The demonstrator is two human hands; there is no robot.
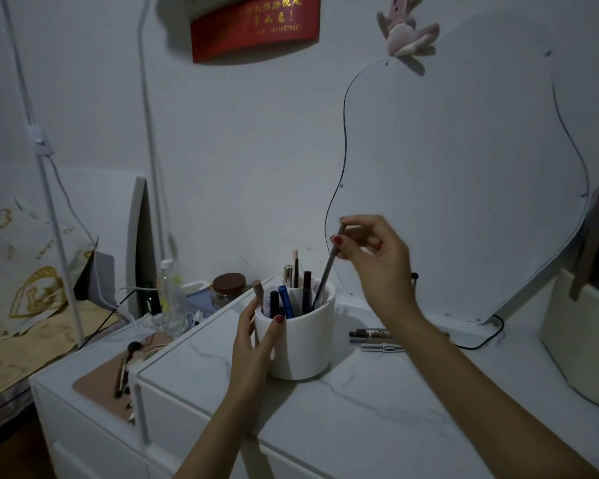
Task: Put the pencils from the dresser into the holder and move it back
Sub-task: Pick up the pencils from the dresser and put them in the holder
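With the left hand steadying the white holder on the surface, the right hand, pinching a grey pencil, should lower it straight, then release.

The room was dim, the whole picture grey-blue and flat, with no lamp in sight. Soft shadows fell to the left of the white holder and under the pink plush toy, so the light perhaps came from the right. The wide lens bent the white pole at the left edge. The right hand was slightly smeared. Small items behind were grainy and unclear.
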